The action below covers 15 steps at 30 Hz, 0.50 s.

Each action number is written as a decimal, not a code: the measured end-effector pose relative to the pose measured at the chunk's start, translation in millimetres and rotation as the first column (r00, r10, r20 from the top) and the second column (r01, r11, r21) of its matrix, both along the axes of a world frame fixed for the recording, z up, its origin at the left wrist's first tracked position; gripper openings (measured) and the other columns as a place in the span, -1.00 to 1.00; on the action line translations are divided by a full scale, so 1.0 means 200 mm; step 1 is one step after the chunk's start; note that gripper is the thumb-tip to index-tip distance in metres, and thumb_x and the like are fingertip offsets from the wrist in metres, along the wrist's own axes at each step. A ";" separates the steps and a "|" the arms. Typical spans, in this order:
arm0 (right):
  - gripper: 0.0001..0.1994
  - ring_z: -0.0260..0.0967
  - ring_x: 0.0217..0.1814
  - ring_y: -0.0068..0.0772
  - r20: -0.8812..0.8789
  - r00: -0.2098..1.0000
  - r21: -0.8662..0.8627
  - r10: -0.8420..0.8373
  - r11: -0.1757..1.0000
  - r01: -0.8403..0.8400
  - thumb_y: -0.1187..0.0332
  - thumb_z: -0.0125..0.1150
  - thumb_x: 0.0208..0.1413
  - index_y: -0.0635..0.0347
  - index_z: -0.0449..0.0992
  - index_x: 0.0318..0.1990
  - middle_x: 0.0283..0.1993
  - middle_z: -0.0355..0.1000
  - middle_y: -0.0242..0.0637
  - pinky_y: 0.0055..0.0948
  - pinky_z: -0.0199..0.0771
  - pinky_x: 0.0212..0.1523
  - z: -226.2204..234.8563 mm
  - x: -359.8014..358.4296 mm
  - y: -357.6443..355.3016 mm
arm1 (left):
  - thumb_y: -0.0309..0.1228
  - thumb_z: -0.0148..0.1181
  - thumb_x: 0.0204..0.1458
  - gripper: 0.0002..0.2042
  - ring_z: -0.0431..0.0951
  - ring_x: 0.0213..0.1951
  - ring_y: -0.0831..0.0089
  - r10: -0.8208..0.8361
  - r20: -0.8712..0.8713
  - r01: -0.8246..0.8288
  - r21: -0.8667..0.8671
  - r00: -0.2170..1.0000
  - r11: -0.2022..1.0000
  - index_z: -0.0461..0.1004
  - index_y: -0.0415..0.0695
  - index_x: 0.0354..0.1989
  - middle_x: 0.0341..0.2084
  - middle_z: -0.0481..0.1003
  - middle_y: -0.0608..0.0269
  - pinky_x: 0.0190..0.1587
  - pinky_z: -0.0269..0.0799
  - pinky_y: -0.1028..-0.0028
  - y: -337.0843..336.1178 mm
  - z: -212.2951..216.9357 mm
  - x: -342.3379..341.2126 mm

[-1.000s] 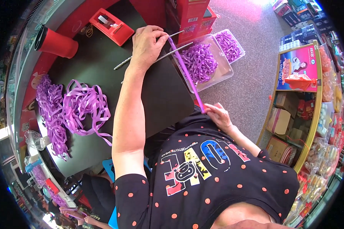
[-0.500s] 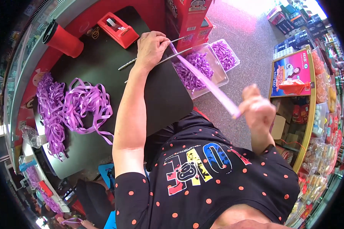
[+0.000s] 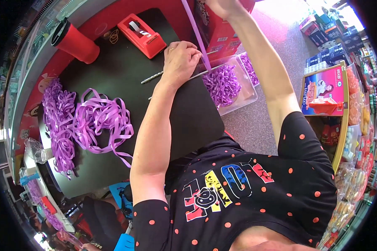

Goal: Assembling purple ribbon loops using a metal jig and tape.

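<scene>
My left hand (image 3: 181, 62) is closed around two thin metal rods (image 3: 153, 78) at the table's far right edge. From the rods a flat purple ribbon (image 3: 197, 33) runs straight up and leaves the top of the view. Beside its upper end is my right hand (image 3: 224, 7), cut off by the top edge; its fingertips are out of sight, but the taut ribbon leads to it. Below the rod ends, a clear plastic box (image 3: 248, 93) holds many short curled purple ribbon pieces (image 3: 222, 85).
Loose purple ribbon (image 3: 100, 121) and a long ribbon bundle (image 3: 58, 121) lie on the dark table (image 3: 188, 121). At the back are a red tape dispenser (image 3: 142, 35) and a red tumbler (image 3: 75, 44). Red cartons (image 3: 226, 35) stand beyond the table; a goods shelf (image 3: 341, 125) is on the right.
My right hand has swung from the right side, low, up to the top edge, turning the ribbon from slanting down right to pointing up. My left hand keeps its hold on the rods.
</scene>
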State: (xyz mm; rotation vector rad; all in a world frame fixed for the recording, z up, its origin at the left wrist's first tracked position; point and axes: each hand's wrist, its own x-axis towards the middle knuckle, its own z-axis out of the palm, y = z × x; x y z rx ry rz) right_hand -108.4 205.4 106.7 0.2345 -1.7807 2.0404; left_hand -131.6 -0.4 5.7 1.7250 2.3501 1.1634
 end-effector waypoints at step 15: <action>-0.44 0.35 -0.10 -0.44 0.518 0.852 -0.454 0.077 0.869 0.198 -0.10 -0.25 0.26 0.09 0.16 0.24 -0.03 0.43 -0.13 -0.39 0.34 -0.08 -1.05 0.03 -0.12 | -0.48 0.23 -0.30 -0.81 0.37 -0.06 0.20 0.111 0.057 -0.115 0.074 0.992 0.991 0.60 -0.10 -0.41 -0.19 0.48 0.26 0.05 0.25 0.29 0.00 0.00 0.04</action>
